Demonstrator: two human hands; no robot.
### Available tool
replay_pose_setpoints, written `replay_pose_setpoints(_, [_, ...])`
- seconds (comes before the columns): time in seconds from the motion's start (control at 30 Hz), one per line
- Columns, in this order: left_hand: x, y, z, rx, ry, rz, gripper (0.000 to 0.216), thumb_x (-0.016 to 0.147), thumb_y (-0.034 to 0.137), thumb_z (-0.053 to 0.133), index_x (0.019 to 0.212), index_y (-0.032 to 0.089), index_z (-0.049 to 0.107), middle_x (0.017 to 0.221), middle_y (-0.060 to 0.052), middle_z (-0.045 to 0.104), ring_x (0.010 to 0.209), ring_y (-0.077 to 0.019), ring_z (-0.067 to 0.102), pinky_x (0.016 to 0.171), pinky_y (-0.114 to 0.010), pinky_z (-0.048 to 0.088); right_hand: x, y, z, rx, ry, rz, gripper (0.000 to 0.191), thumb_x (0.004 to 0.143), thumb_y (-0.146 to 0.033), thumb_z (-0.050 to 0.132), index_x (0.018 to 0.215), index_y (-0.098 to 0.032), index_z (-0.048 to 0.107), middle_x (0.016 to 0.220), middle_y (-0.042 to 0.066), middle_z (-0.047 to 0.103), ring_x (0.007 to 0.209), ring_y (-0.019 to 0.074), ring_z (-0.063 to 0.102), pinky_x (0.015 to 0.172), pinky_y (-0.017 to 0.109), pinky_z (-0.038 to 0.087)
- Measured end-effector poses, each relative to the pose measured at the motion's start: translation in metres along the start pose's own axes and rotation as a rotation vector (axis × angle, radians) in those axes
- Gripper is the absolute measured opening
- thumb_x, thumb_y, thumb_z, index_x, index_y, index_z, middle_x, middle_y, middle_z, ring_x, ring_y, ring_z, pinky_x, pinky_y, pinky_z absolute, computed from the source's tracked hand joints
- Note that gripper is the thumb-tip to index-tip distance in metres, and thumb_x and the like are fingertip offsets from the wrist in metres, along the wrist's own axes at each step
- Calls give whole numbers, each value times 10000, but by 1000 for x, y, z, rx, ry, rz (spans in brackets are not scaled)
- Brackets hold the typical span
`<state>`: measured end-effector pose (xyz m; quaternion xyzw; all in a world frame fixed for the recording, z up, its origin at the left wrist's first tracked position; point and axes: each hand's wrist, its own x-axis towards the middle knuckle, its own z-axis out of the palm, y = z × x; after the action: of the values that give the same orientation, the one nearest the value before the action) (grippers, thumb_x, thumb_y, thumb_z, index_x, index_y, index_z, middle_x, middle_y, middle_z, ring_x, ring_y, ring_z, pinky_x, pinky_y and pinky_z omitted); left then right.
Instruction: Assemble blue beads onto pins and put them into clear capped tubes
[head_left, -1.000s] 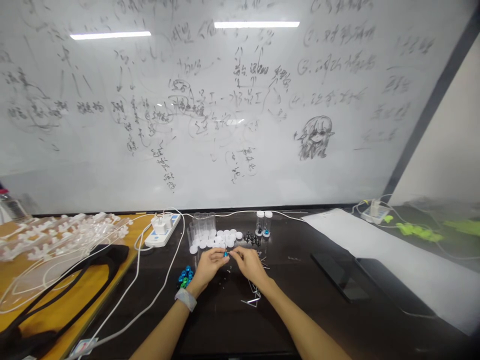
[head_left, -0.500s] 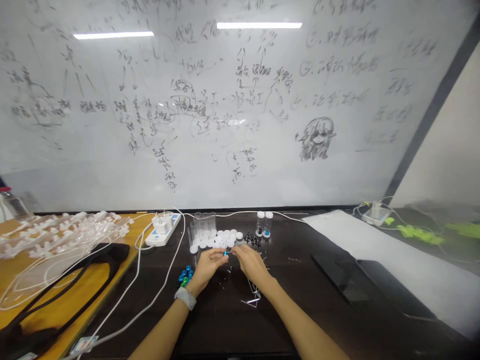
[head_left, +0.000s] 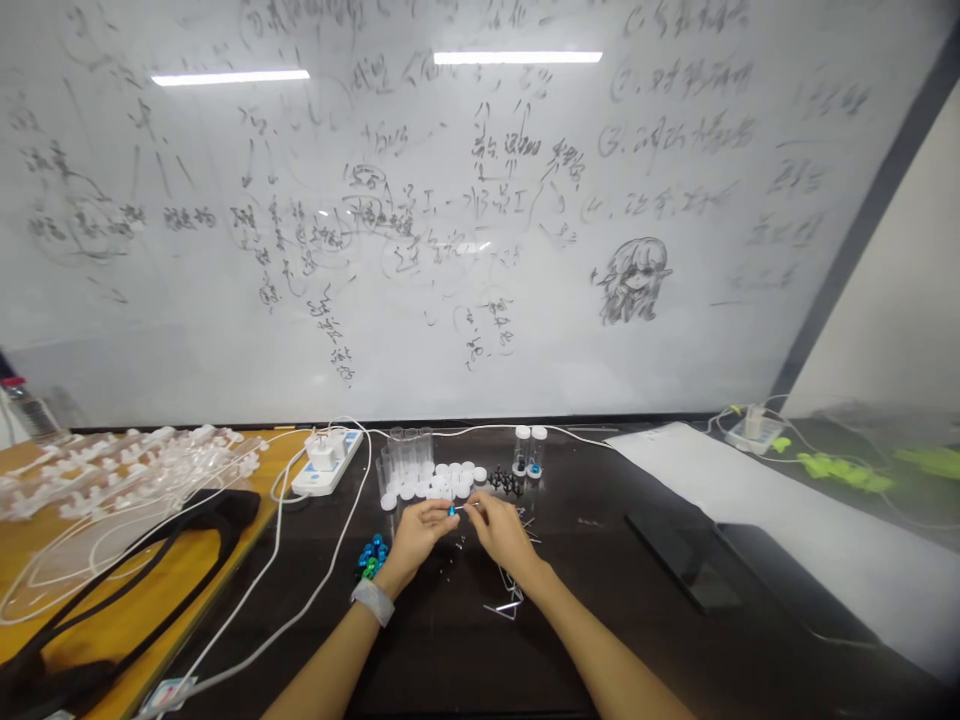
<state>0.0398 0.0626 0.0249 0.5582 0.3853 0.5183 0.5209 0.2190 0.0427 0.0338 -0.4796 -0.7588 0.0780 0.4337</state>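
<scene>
Blue glossy bead [head_left: 451, 510], tiny, round

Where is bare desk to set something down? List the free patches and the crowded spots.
Free: dark desk between right forearm and black tablet; also the near strip between both forearms. Crowded: white caps, vials, pins around the left hand, pinching a blue bead, and right hand; bead pile by the left wrist.
</scene>
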Motion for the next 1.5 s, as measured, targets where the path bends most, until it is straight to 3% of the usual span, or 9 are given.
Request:
replay_pose_setpoints(0.13, [0,-2,0,-15,-8,-9,389,601,330,886,892,128,727,744,-79,767,721,-209,723,723,-296,556,0,2,-3,-220,11,-148,192,995,-214,468,889,-199,627,901,75,671,877,222,624,757,292,454])
replay_pose_setpoints(0.3, [0,-7,-1,-20,-43,-4,379,625,327,874,912,129,726,737,-71,765,722,-199,720,727,-287,552,2,6,-5,-324,-57,-200,184,986,-193,501,875,-198,648,818,59,653,807,209,615,708,276,450])
replay_pose_setpoints(0.43, [0,-4,-1,-30,-35,-9,374,629,328,871,910,130,725,752,-73,766,728,-202,720,731,-290,551,1,5,-1,-201,-18,-179,164,975,-179,511,913,-195,662,854,57,667,820,201,627,732,276,453])
replay_pose_setpoints(0.63, [0,-4,-2,-14,-36,-14,377,630,320,872,921,128,728,730,-72,765,716,-210,723,722,-295,553,1,4,3,8,12,-70,162,948,-199,537,839,-195,658,777,25,671,686,174,618,661,267,437])
replay_pose_setpoints(1.0, [1,-7,-4,-177,-84,-93,376,630,322,884,911,127,729,759,-62,761,713,-165,710,760,-271,546,0,1,-8,-24,-17,-250,181,992,-195,459,921,-195,625,837,56,634,774,191,608,735,288,468])
replay_pose_setpoints(1.17, [0,-5,-4,-181,-102,-97,394,611,319,894,917,131,732,761,-59,757,723,-168,705,767,-279,538,3,1,-13,53,-56,-178,172,977,-221,484,907,-192,638,829,40,662,754,176,622,725,266,462])
replay_pose_setpoints(1.37, [0,-6,-2,-81,-81,-30,401,590,318,897,909,135,738,766,-66,759,737,-195,709,743,-293,539,4,0,-8,157,-144,48,263,937,-332,525,820,-188,712,565,-12,618,506,147,544,511,224,372])
replay_pose_setpoints(1.5, [0,-6,-2,-45,-58,-7,391,613,338,881,914,136,733,784,-75,761,758,-206,713,753,-306,543,5,-2,-9,131,-167,44,346,949,-299,470,704,-186,686,547,-24,589,507,133,516,512,221,328])
